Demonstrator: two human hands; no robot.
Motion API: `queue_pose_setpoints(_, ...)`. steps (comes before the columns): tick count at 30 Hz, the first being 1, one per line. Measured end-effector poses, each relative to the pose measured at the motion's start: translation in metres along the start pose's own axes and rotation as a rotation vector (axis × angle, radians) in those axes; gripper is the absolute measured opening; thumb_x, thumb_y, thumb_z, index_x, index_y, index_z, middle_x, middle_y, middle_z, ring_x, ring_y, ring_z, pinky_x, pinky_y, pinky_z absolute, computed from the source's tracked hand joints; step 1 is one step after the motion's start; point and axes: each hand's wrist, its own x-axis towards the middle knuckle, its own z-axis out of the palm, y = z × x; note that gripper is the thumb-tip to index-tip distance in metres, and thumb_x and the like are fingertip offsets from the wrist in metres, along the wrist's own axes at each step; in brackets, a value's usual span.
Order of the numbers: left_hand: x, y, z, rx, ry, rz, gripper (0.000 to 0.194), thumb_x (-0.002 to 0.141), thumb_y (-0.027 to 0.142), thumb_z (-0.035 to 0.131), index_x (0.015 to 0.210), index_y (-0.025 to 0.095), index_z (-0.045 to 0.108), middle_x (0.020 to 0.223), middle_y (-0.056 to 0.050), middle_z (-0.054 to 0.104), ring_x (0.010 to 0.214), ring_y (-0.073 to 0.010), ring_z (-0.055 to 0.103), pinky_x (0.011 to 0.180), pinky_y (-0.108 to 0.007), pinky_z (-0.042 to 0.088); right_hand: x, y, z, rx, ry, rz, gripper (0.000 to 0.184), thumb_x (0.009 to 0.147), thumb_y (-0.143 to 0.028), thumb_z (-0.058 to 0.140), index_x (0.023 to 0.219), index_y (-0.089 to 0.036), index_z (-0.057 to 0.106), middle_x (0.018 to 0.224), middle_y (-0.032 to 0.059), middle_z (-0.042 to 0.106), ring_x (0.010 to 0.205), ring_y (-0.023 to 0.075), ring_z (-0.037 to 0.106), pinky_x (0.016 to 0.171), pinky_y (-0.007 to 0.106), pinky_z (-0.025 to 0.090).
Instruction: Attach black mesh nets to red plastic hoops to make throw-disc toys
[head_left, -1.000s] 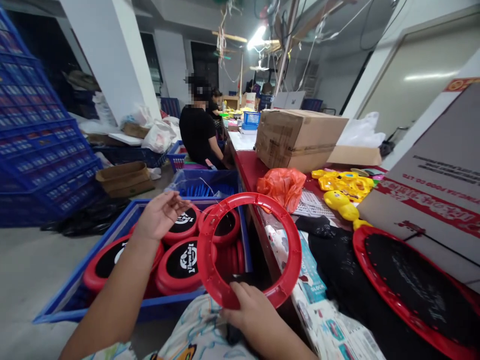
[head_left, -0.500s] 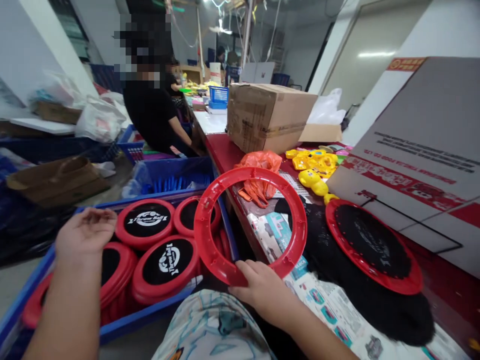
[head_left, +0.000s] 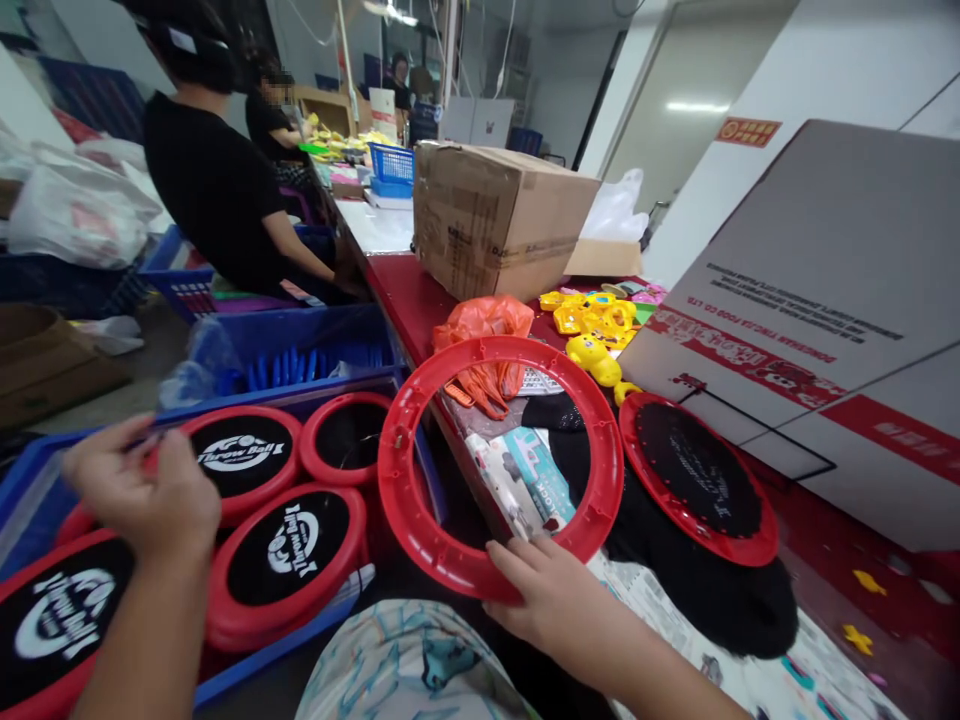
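My right hand grips the lower edge of a red plastic ring, which stands tilted with its ribbed, pegged side towards me. Through its middle I see the table and printed plastic sheeting. My left hand is raised above a blue crate at the left, fingers half curled, with a gap between thumb and forefinger. Beneath and beside it lie several red-rimmed black discs printed "Throw Ball". A further red-rimmed disc lies face down on black fabric on the table at the right.
The blue crate borders the red table. Another crate holds blue parts. On the table are a cardboard box, an orange bag, yellow plastic parts and a large white carton. A seated person is at the left.
My view has turned right, so the surroundings shift left. My left hand has gone from palm-up to half curled, over the discs. The ring stays in my right hand.
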Motion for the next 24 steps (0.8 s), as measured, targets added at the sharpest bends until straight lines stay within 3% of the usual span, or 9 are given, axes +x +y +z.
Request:
queue_pose_setpoints(2,-0.001,0.019,0.029,-0.038,-0.199,-0.060,0.052,0.085,0.040,0.059,0.131,0.023,0.041,0.143,-0.005,0.034,0.133,-0.0236,0.028,0.107,-0.033,0.031,0.002,0.005,0.000,-0.002,-0.002,-0.031,0.018,0.091,-0.025,0.051,0.085,-0.024,0.068,0.121,0.0071,0.057,0.093,0.0195,0.051,0.078,0.036,0.043)
queue_pose_setpoints(4,-0.006,0.035,0.057,-0.083,-0.519,-0.184,0.058,0.073,0.047,0.070,0.121,0.019,0.055,0.124,-0.012,0.057,0.120,-0.0308,0.047,0.100,-0.041,0.041,0.002,0.011,0.002,-0.019,0.009,-0.047,0.017,0.090,-0.022,0.052,0.082,-0.022,0.067,0.121,0.0064,0.057,0.093,0.0194,0.051,0.079,0.037,0.043)
queue_pose_setpoints(6,-0.015,0.047,0.078,-0.120,-0.825,-0.349,0.065,0.062,0.052,0.077,0.114,0.016,0.061,0.106,-0.018,0.067,0.102,-0.0377,0.060,0.085,-0.049,0.051,0.001,0.017,0.005,-0.058,0.037,-0.035,0.016,0.088,-0.021,0.054,0.080,-0.020,0.067,0.120,0.0062,0.057,0.092,0.0197,0.052,0.077,0.037,0.045)
queue_pose_setpoints(8,-0.023,0.055,0.091,-0.194,-1.055,-0.521,0.064,0.067,0.057,0.071,0.115,0.016,0.060,0.097,-0.019,0.069,0.093,-0.0394,0.064,0.079,-0.053,0.052,-0.004,0.026,0.007,-0.096,0.047,-0.012,0.014,0.087,-0.020,0.055,0.078,-0.019,0.066,0.118,0.0051,0.058,0.090,0.0194,0.052,0.075,0.036,0.046)
queue_pose_setpoints(10,-0.027,0.059,0.099,-0.302,-1.170,-0.669,0.057,0.076,0.057,0.061,0.116,0.016,0.059,0.097,-0.018,0.070,0.095,-0.0392,0.065,0.082,-0.054,0.051,-0.010,0.037,0.006,-0.113,0.058,0.000,0.015,0.086,-0.019,0.057,0.073,-0.019,0.065,0.117,0.0038,0.059,0.089,0.0191,0.053,0.079,0.038,0.047)
queue_pose_setpoints(13,-0.027,0.062,0.110,-0.396,-1.207,-0.813,0.045,0.080,0.046,0.061,0.114,0.017,0.060,0.104,-0.018,0.069,0.102,-0.0397,0.062,0.085,-0.054,0.050,-0.021,0.058,0.000,-0.122,0.089,0.008,0.021,0.086,-0.019,0.057,0.065,-0.019,0.062,0.120,0.0027,0.058,0.100,0.0211,0.053,0.095,0.044,0.043)
queue_pose_setpoints(18,-0.033,0.070,0.134,-0.465,-1.150,-0.793,0.036,0.074,0.029,0.068,0.109,0.020,0.061,0.111,-0.015,0.067,0.107,-0.0398,0.060,0.088,-0.057,0.048,-0.038,0.084,-0.001,-0.177,0.251,0.143,0.013,0.088,-0.017,0.056,0.080,-0.020,0.066,0.121,0.0042,0.059,0.113,0.0226,0.049,0.102,0.046,0.040)
queue_pose_setpoints(21,-0.047,0.078,0.144,-0.493,-1.069,-0.719,0.037,0.068,0.023,0.072,0.103,0.023,0.062,0.112,-0.011,0.068,0.111,-0.0390,0.058,0.089,-0.056,0.049,-0.033,0.070,-0.002,-0.068,0.431,0.300,0.013,0.088,-0.013,0.053,0.086,-0.019,0.065,0.103,0.0080,0.064,0.102,0.0211,0.054,0.089,0.042,0.047)
queue_pose_setpoints(24,-0.068,0.084,0.150,-0.550,-0.915,-0.622,0.038,0.063,0.019,0.074,0.098,0.027,0.062,0.105,-0.006,0.070,0.111,-0.0368,0.058,0.091,-0.055,0.049,-0.007,0.038,-0.013,0.355,0.540,0.514,0.012,0.086,-0.022,0.057,0.094,-0.017,0.064,0.088,0.0080,0.063,0.082,0.0165,0.057,0.073,0.031,0.051)
